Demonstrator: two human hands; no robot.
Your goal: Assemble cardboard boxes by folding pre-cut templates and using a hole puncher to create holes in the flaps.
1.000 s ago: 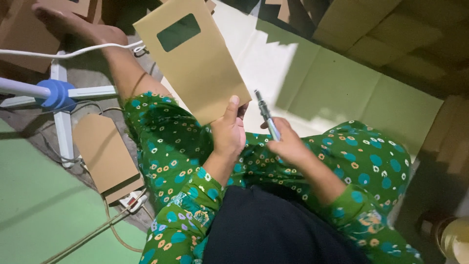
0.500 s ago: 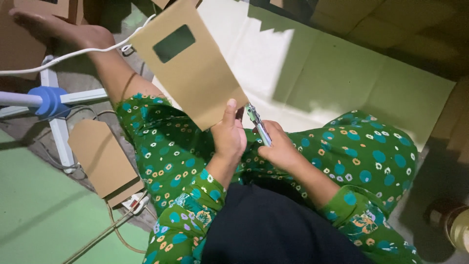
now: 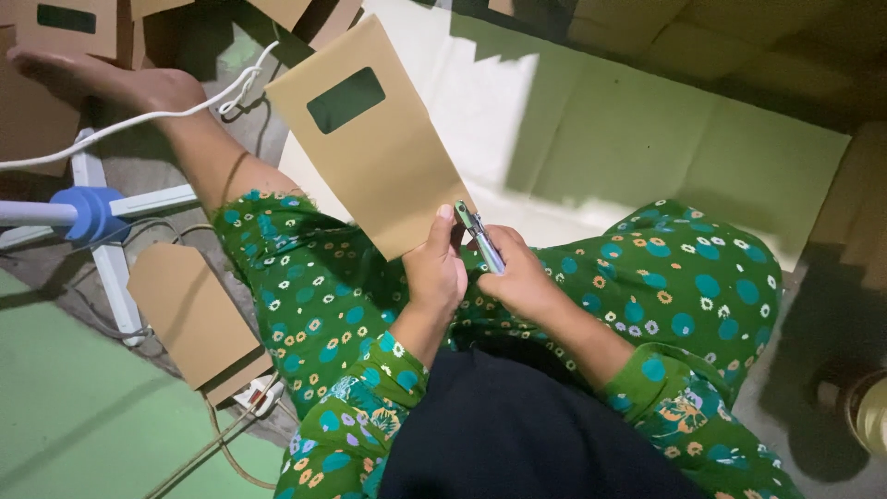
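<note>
Since the earlier frame, the stapler (image 3: 479, 237) is brought against the envelope's (image 3: 370, 139) near corner, gripped in the right hand (image 3: 522, 277). That corner is pinched by the left hand (image 3: 434, 270) over the lap. One finished envelope (image 3: 189, 312) is seen lying at the left; stapling here seems just begun.

Left hand (image 3: 434, 273) pinching brown window envelope (image 3: 374, 148), right hand (image 3: 522, 277) gripping small stapler (image 3: 480, 238) at its corner.

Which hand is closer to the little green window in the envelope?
Left. The left hand pinches the envelope below its window; the right hand, holding the stapler, sits farther.
</note>
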